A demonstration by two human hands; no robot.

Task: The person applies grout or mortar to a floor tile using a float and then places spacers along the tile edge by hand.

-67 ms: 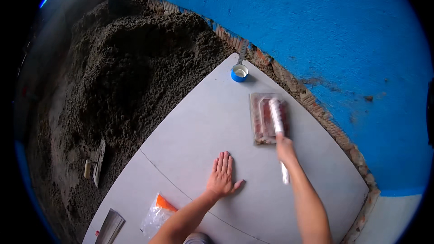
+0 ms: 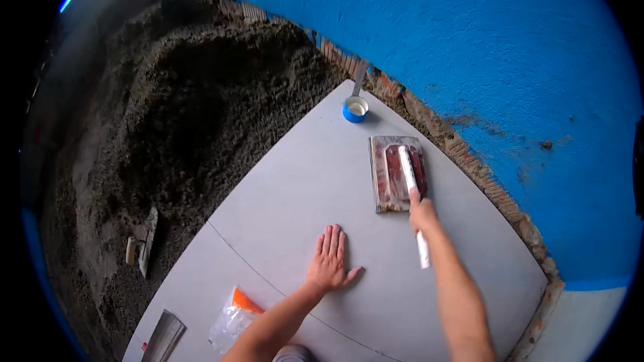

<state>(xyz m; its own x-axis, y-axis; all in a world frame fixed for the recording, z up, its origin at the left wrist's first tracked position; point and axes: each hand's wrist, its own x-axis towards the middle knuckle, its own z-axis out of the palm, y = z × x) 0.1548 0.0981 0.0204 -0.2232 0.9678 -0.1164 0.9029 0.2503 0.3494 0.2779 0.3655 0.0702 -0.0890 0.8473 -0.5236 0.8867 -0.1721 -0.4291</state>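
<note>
My left hand [image 2: 328,263] lies flat on a large pale tile [image 2: 305,181], fingers stretched forward and thumb out to the side. My right hand [image 2: 422,217] is wrapped round a white stick [image 2: 423,252], whose far end lies over a worn rectangular block [image 2: 392,194]. Red-brown and smeared with grey, that block rests on the tile and resembles a float with a raised grip. Whether the stick touches it I cannot tell. Beyond it, near the tile's far corner, stands a small blue-and-white ring-shaped item [image 2: 355,111] with a grey strip.
A heap of dark, damp mortar [image 2: 194,87] borders the tile on the left, with a trowel [image 2: 149,243] on it. A blue wall [image 2: 469,40] rises at the right above a broken edge. Near me lie a plastic bag [image 2: 231,322] and a metal bar [image 2: 164,336].
The stick and the block were blurred and now show sharply. The stick's near end has shifted up slightly; my left hand stays in place.
</note>
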